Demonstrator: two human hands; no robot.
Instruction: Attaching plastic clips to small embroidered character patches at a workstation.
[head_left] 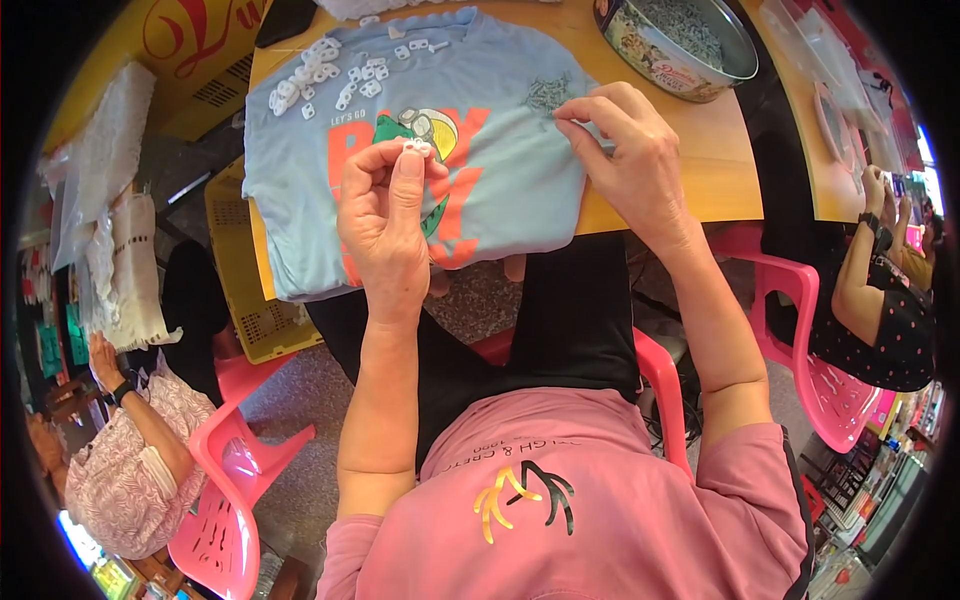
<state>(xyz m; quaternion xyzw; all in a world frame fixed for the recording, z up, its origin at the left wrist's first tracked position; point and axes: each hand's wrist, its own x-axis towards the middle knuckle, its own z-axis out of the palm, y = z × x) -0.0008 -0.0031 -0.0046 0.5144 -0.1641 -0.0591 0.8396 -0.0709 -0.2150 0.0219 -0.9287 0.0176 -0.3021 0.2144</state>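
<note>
A small white plastic piece with holes [418, 147] is pinched between the thumb and fingers of my left hand [385, 205], held above the light blue T-shirt [290, 180]. My right hand [635, 160] has its thumb and forefinger together at the edge of a little heap of grey screw-like pieces [549, 93]. Whatever those fingertips hold is too small to make out. Towards the far left of the shirt lie loose white plastic pieces [305, 82], several of them heaped together and others scattered beside the heap.
A round tin [665, 55] filled with similar grey pieces stands at the table's [715, 160] far right. A yellow crate [262, 325] is below the left edge. Pink chairs [225, 480] stand to either side, with people seated nearby left and right.
</note>
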